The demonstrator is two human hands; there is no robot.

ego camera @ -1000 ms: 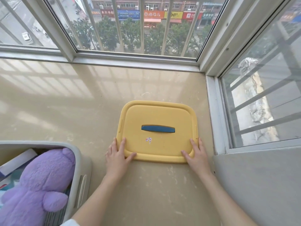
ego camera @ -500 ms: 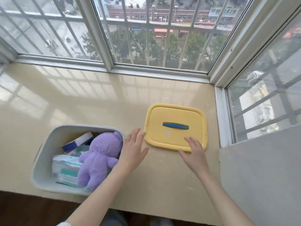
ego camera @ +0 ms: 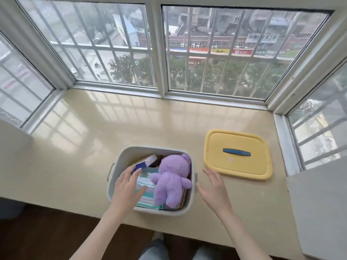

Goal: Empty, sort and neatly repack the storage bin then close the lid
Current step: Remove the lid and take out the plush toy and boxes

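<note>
A pale grey storage bin [ego camera: 131, 152] stands open on the beige sill near its front edge. Inside lie a purple plush bear [ego camera: 171, 180], a blue-and-white box [ego camera: 148, 160] and green-and-white packs [ego camera: 145, 184]. The yellow lid [ego camera: 237, 167] with a blue handle [ego camera: 236, 152] lies flat on the sill to the bin's right. My left hand [ego camera: 125, 188] hovers open over the bin's left side, above the packs. Beside the bin's right wall, my right hand [ego camera: 214, 188] is open and holds nothing.
The beige sill [ego camera: 131, 119] stretches wide to the left and behind the bin. Windows with bars close it at the back and both sides. A white wall block [ego camera: 319, 212] rises at the right. The sill's front edge drops to a dark floor [ego camera: 47, 237].
Both hands have left the yellow lid and moved left to the bin. The view has swung left, bringing the whole bin into sight.
</note>
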